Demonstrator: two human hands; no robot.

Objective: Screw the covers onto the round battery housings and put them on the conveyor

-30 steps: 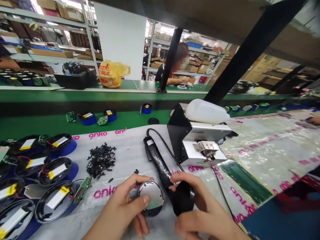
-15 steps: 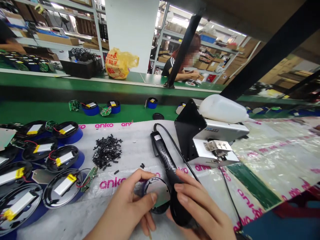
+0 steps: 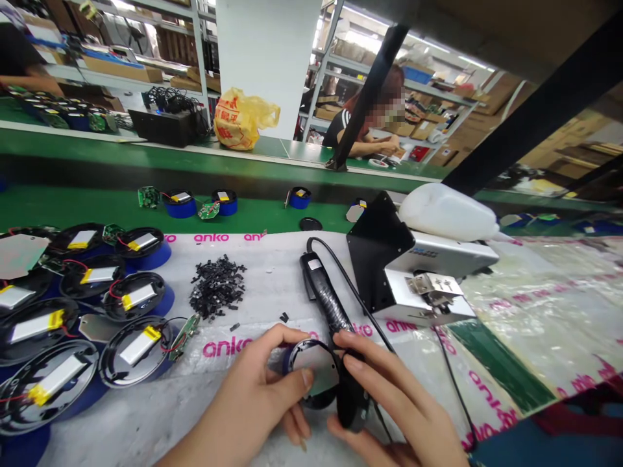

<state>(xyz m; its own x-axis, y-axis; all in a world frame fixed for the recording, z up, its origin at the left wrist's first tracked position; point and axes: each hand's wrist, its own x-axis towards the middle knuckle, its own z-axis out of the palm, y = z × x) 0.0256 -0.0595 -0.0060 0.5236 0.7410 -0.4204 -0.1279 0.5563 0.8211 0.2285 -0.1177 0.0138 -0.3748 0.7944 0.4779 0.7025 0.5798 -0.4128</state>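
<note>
My left hand (image 3: pixel 272 383) grips a round blue-and-black housing (image 3: pixel 318 401), its thumb pressing on the pale flat disc (image 3: pixel 322 366) set in the top. Close against the housing's right side is a corded black electric screwdriver (image 3: pixel 331 308), tape wrapped round its body. My right hand (image 3: pixel 389 395) curls its fingers over the near part of this tool, with the thumb low on the left. The tool's tip is hidden. Beyond the housing lie a heap of small black pieces (image 3: pixel 217 285) and a few loose ones (image 3: pixel 284 318).
Several blue housings with batteries (image 3: pixel 139 347) crowd the left side. A silver-and-black machine (image 3: pixel 423 292) stands at right, with a white plastic bottle (image 3: pixel 445 211) on top. Further housings (image 3: pixel 180 204) sit on the green bench behind. A co-worker (image 3: pixel 363 123) sits across, beyond a black post (image 3: pixel 372 97).
The screwdriver's near end has turned and shows narrower beneath my right fingers. My left hand keeps its hold on the housing. The whole view has shifted slightly.
</note>
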